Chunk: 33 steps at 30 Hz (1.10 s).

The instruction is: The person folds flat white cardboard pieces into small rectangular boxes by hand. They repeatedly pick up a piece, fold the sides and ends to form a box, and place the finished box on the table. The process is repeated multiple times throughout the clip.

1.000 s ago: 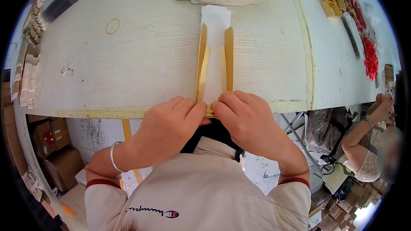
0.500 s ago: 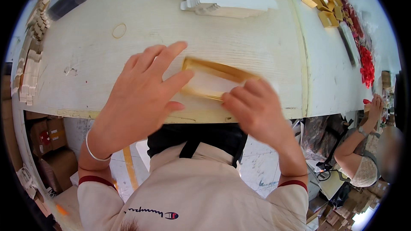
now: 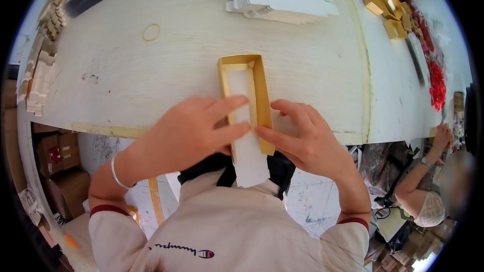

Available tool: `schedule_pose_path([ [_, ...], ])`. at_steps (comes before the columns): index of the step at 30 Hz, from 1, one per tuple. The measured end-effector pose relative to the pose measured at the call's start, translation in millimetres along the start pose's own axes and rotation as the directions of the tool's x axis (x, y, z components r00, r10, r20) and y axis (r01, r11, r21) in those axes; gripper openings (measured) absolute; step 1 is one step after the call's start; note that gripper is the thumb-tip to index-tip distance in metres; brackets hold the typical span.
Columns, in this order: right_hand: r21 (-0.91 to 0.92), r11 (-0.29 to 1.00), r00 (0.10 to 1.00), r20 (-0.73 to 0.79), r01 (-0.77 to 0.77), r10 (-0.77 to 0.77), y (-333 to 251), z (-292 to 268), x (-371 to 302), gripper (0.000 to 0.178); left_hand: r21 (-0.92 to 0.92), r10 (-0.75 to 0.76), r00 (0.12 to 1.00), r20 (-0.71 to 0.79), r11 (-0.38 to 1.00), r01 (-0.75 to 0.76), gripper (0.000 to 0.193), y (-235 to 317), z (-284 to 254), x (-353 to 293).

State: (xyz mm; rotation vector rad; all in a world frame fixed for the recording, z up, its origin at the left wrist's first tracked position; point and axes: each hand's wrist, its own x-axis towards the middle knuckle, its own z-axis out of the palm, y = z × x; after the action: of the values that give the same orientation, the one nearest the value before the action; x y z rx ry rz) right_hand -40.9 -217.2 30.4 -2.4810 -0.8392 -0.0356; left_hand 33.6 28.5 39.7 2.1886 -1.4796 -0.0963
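A long gold cardboard tray box (image 3: pixel 262 86) with a white inside lies lengthwise toward me on the table. Its far end is folded up. At the near end, a white flap (image 3: pixel 252 171) juts out flat past the table's front edge. My left hand (image 3: pixel 194 126) reaches across the left wall, its thumb and forefinger spread over the box floor; some motion blur softens it. Against the right wall is my right hand (image 3: pixel 307 138), thumb over the rim and the other fingers outside, gripping that wall.
Flat white carton blanks (image 3: pixel 282 0) are stacked at the far side. A rubber band (image 3: pixel 151 32) lies left of centre. Folded gold boxes (image 3: pixel 388 5) and red material (image 3: pixel 436 85) sit at the far right. Another person's arm (image 3: pixel 428 158) shows at right.
The gold box has turned from crosswise to lengthwise, its near end now over the table edge. My left hand has come down over its left wall, and my right hand along its right wall.
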Motion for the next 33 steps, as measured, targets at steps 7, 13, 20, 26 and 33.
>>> schedule_pose_path([
  [7, 0.132, 0.989, 0.998, 0.017, 0.061, -0.064, 3, 4, 10, 0.025, -0.199, 0.000, 0.999, -0.034, 0.980, -0.007, 0.023, -6, 13, -13],
  [13, 0.092, 0.994, 0.979, -0.200, 0.064, -0.045, 4, 26, 19, 0.026, -0.189, -0.092, 0.978, -0.187, 0.980, 0.056, 0.020, -1, 30, -13],
  [20, 0.045, 0.998, 0.979, -0.197, -0.042, 0.050, -7, 30, 18, 0.023, -0.226, -0.232, 0.916, -0.326, 0.960, 0.163, 0.018, 22, 46, -5],
  [26, 0.168, 0.971, 0.978, -0.093, -0.169, 0.187, -23, 10, 11, 0.035, -0.317, -0.250, 0.913, -0.323, 0.937, 0.144, 0.010, 14, 52, -6],
  [33, -0.356, 0.928, 0.968, -0.171, 0.111, -0.182, -17, 33, -14, 0.030, -0.304, -0.248, 0.933, -0.260, 0.938, 0.165, 0.012, 15, 45, -1],
])
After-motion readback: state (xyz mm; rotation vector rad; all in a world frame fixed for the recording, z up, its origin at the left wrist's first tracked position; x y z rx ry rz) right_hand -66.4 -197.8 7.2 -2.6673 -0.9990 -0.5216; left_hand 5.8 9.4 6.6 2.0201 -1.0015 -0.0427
